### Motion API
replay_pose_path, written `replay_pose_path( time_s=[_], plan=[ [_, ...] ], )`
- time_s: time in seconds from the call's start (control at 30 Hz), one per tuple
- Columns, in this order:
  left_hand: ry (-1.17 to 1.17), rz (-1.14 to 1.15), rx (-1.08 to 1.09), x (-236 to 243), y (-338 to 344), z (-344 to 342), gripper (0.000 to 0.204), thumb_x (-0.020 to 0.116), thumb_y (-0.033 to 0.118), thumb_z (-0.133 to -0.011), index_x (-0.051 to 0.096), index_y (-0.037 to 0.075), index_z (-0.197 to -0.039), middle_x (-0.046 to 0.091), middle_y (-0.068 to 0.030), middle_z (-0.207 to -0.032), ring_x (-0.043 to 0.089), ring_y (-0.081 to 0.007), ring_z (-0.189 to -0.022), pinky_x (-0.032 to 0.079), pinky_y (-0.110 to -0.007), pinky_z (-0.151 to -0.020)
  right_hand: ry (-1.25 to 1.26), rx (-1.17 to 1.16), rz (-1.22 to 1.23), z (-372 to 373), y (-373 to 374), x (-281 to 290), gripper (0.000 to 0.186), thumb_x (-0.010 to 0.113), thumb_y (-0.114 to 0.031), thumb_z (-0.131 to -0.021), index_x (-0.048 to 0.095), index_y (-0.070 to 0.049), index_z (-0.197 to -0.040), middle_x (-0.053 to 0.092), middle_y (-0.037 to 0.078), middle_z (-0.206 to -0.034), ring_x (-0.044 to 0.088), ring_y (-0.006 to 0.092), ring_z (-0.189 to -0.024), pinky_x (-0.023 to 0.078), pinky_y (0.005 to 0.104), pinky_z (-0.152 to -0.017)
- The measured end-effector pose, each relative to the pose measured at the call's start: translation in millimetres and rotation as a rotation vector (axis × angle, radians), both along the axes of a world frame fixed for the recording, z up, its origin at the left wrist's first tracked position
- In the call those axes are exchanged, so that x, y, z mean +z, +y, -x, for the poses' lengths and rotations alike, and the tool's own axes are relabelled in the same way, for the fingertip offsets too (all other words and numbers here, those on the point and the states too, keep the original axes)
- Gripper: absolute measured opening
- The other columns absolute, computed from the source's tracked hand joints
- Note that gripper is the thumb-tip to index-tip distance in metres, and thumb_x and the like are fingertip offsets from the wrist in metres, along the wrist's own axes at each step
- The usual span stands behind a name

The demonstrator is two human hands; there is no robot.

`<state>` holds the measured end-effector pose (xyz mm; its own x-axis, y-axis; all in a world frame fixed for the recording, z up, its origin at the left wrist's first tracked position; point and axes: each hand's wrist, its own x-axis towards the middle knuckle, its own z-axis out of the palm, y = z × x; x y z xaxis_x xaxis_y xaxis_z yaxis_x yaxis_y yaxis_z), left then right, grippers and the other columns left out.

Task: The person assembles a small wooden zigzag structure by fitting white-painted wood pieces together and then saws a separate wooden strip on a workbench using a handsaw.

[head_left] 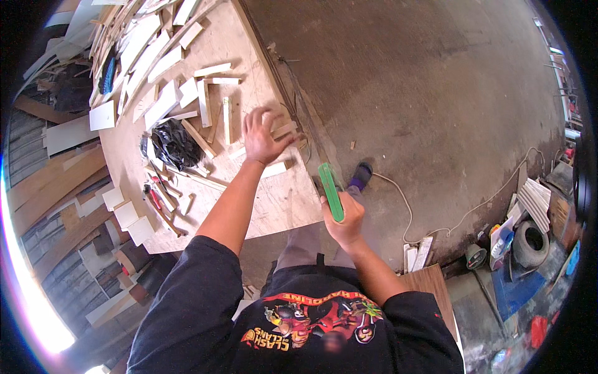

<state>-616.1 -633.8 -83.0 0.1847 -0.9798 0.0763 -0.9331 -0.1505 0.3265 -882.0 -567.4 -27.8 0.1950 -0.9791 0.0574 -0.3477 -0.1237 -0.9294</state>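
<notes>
My left hand (264, 138) is over the plywood tabletop (280, 202) near its right edge. Its fingers are spread, and short pale wood strips (274, 169) lie under and beside it. A long, narrow green tool (331, 192) with rounded ends is gripped in my right hand (346, 219), just off the table's right edge. The tool's kind cannot be made out from above. Further left on the tabletop lie a crumpled black plastic bag (176, 144) and red-handled pliers (153, 194).
Many wood offcuts (165, 65) are heaped at the table's far left. Boards (62, 181) lean beyond its left side. On the concrete floor (423, 106) to the right, a pale cable (408, 206) trails toward a tire (531, 244) and clutter. My foot (361, 176) stands beside the table.
</notes>
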Motion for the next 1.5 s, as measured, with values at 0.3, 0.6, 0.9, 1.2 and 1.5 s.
replay_pose_path(
  time_s=[0.3,0.6,0.9,1.2,1.5],
  plan=[
    [0.123,0.326,0.057,35,30,-4,0.022,0.081,0.013,-0.080,0.071,0.004,-0.098,0.069,-0.0073,-0.089,0.062,-0.0246,-0.087,0.050,-0.035,-0.076,0.006,0.086,0.050,15,-12,35,0.021,0.076,-0.008,-0.080,0.056,-0.004,-0.075,0.054,0.016,-0.065,0.058,0.0373,-0.059,0.045,0.0441,-0.054],
    [1.187,0.688,0.773,95,45,-18,0.022,0.073,0.019,-0.094,0.061,0.003,-0.106,0.065,-0.0037,-0.086,0.063,-0.0113,-0.068,0.054,-0.028,-0.062,-0.014,0.063,0.117,-15,-23,78,0.014,0.074,-0.009,-0.086,0.063,-0.001,-0.089,0.062,0.018,-0.073,0.062,0.0390,-0.064,0.048,0.0428,-0.058],
    [1.728,0.462,1.128,-8,50,8,0.033,0.063,0.028,-0.101,0.051,0.000,-0.114,0.068,-0.0149,-0.097,0.071,-0.0246,-0.071,0.060,-0.034,-0.061,0.141,0.025,0.084,-4,-11,67,0.011,0.074,-0.007,-0.087,0.066,-0.001,-0.093,0.066,0.014,-0.078,0.065,0.0254,-0.067,0.050,0.0351,-0.064],
    [0.716,0.162,1.142,-43,51,-1,0.050,0.077,0.032,-0.088,0.058,-0.006,-0.115,0.071,-0.0181,-0.087,0.070,-0.0318,-0.084,0.054,-0.045,-0.078,0.167,-0.018,-0.018,-2,-3,50,0.011,0.074,-0.006,-0.087,0.067,0.000,-0.093,0.068,0.014,-0.079,0.067,0.0251,-0.071,0.051,0.0347,-0.068],
    [0.121,0.074,0.671,0,41,11,0.054,0.067,0.033,-0.093,0.050,0.007,-0.136,0.052,-0.0184,-0.139,0.045,-0.0391,-0.132,0.035,-0.049,-0.110,0.136,0.039,0.037,-10,-5,44,0.013,0.075,-0.009,-0.086,0.065,-0.003,-0.088,0.062,0.018,-0.075,0.062,0.0367,-0.066,0.049,0.0398,-0.060]
  ],
)
